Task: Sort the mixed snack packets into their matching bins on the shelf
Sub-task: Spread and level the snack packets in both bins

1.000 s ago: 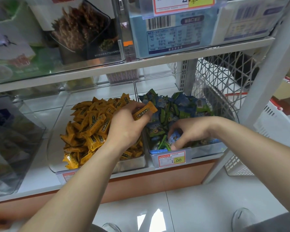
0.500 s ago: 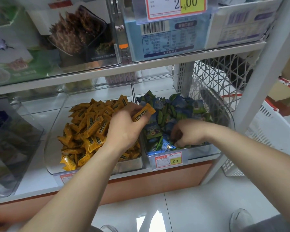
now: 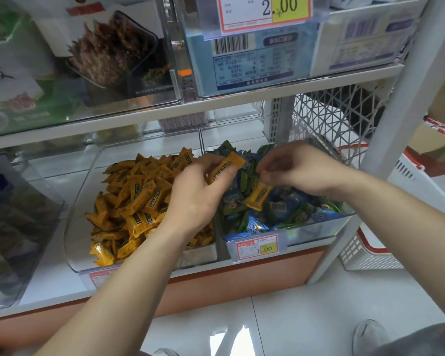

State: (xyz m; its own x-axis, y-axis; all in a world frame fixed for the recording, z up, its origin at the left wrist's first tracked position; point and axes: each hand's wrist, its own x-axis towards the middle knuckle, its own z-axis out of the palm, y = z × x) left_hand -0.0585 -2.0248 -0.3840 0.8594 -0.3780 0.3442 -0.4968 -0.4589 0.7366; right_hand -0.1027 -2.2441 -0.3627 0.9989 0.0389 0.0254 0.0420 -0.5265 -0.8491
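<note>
Glossy foil packets [image 3: 139, 199]; clear plastic bin [image 3: 80, 201]; glossy tiled floor [image 3: 306, 317].

the left hand [image 3: 198, 199] covers the right side of the orange packet heap [image 3: 136, 201] and the lower end of the upper orange packet [image 3: 228, 164] it pinches; its forearm crosses a price label [image 3: 98, 275], print unreadable. the right hand [image 3: 301, 170] hides the top end of the lower orange packet [image 3: 258, 197] it pinches and blue-green packets [image 3: 288, 209] beneath it. far left of the left hand, a clear bin [image 3: 16, 227] is blurred and edge-cropped.
</note>
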